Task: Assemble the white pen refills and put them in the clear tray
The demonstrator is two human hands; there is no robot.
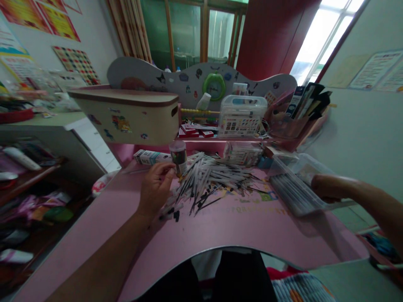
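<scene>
My left hand (155,186) hovers at the left edge of a loose heap of slim white pen-like sticks (209,174), many with dark tips. Its fingers are loosely bent, with the thumb apart, and nothing shows between them. Just beyond the fingertips stands a clear lidded jar (178,157) with dark contents. Small black caps (176,216) lie in front of the heap. On the right, my right hand (330,187) is closed at the far-right part of a clear plastic box (307,203). Similar grey sticks (286,188) lie side by side inside it. The fingertips are hidden.
A cream lidded bin (135,121), a clear marker case (242,117) and a cup of brushes (289,123) stand on the raised shelf behind. A narrow carton (153,157) lies left of the jar. The pink desk (220,230) has a curved front edge.
</scene>
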